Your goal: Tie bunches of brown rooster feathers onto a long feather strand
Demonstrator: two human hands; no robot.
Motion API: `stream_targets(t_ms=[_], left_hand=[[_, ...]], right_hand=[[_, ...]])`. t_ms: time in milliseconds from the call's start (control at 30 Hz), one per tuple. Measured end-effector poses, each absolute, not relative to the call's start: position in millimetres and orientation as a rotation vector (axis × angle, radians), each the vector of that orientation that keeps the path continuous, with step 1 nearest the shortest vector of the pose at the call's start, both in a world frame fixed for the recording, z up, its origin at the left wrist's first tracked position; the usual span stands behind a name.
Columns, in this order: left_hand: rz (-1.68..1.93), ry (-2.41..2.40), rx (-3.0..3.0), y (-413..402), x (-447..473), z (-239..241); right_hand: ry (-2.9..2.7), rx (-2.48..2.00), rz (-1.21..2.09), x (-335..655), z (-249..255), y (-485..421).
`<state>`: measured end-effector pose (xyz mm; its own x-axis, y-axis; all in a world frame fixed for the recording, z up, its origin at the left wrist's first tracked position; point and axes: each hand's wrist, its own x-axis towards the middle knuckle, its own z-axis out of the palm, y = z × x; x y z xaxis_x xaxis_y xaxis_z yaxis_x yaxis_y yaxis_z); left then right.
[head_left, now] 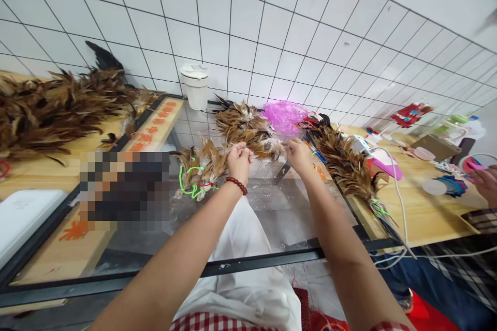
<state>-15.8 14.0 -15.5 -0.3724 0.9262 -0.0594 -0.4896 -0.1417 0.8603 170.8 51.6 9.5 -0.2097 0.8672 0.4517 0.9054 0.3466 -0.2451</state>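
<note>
My left hand [239, 162], with a dark red bead bracelet [236, 184] on its wrist, is closed with the fingers curled. Whatever may be in it is too small to make out. A smaller bunch of brown feathers [202, 165], with green and red ties, lies just left of it. My right hand [298, 154] is closed in a pinch at the pale, fluffy end of a feather [274, 148]. Behind and between both hands lies a pile of brown feathers [243, 124]. Everything rests on a glass tabletop [264, 212] in a black frame.
A white lidded cup [194, 87] and a pink plastic bag [285, 115] stand by the tiled wall. More feathers lie at left [54, 114] and right [341, 160]. A white cable [399, 196] crosses the right table. Another person's hand [485, 183] is at far right.
</note>
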Motion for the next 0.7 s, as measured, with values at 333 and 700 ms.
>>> stream_targets(t_ms=[333, 700], left_hand=[[1.718, 1.005, 0.621, 12.0, -16.7, -13.2], [1.648, 1.080, 0.790, 13.4, -13.7, -20.0]], right_hand=[[-2.430, -1.445, -0.500, 172.7, 11.5, 42.7], [-1.611, -1.130, 0.659, 164.4, 13.4, 55.3]])
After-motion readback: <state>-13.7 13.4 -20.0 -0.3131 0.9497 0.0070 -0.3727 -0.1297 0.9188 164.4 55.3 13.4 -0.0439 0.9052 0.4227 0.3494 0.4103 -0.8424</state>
